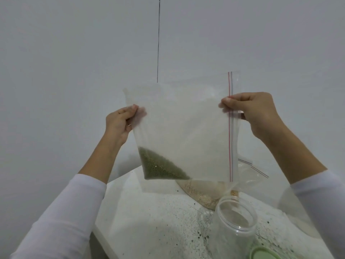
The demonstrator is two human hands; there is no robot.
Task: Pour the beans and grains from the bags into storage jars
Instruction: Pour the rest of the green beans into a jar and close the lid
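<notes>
Clear round jar (235,219) – crinkly bag (183,131).

A home kitchen corner, we judged.
We saw a speckled stone counter (158,221) against a plain white wall (74,53), with zip bags of grains (203,193) and a clear storage jar (233,221).

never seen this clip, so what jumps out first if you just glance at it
A big clear zip bag held up mid-frame, turned sideways, pinched by the left hand and the right hand. Green beans sit heaped in its lower left corner. Below right, an open clear jar stands on the speckled table.
</notes>
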